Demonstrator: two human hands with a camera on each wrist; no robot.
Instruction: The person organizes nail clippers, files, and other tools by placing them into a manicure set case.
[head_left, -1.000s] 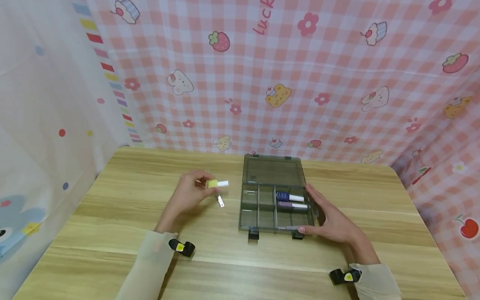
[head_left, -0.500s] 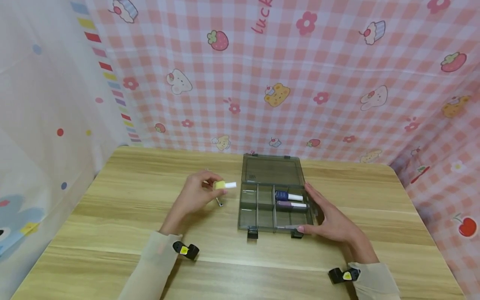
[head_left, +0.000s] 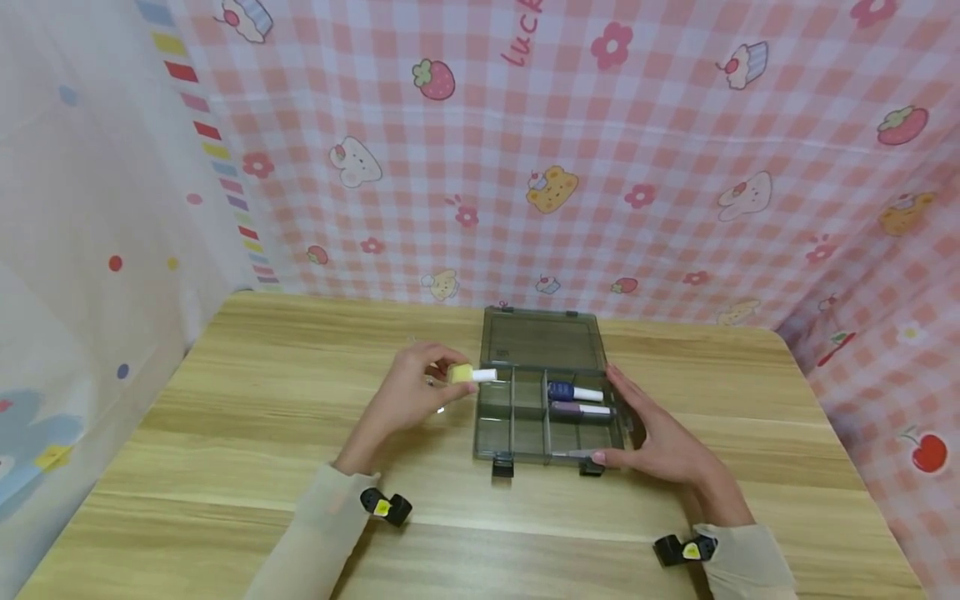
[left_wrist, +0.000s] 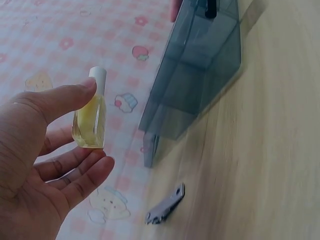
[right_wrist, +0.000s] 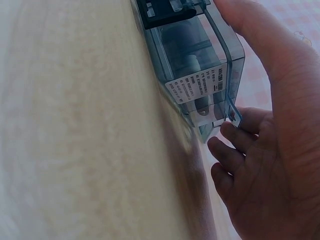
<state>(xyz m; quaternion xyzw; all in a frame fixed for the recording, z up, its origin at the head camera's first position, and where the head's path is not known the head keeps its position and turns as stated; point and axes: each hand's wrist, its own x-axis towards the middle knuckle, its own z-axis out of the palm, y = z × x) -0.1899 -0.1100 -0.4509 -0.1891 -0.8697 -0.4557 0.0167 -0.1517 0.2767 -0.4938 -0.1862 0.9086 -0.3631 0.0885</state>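
Note:
My left hand (head_left: pixel 408 387) pinches a small nail polish bottle (head_left: pixel 461 373) with yellow contents and a white cap, thumb on one side and fingers on the other. The bottle lies sideways in the head view, its cap overlapping the left edge of the smoky see-through compartment box (head_left: pixel 528 458). My right hand (head_left: pixel 663 437) holds the box by its right end, thumb at the front edge and fingers along the side. Inside, a dark blue nail polish (head_left: pixel 562 392) and a purple one (head_left: pixel 567 409) lie in the right part. A nail clipper (left_wrist: pixel 165 205) is on the table, mostly hidden by my left hand in the head view.
The box's lid (head_left: pixel 543 340) is folded back flat toward the rear of the wooden table (head_left: pixel 225 467). Two black latches, including the left latch (head_left: pixel 503 467), stick out at its front. A checked pink cloth (head_left: pixel 480 150) hangs behind the table.
My left hand has moved right with the yellow nail polish, from beside the box to its left edge, covering more of the nail clipper. My right hand has stayed on the box.

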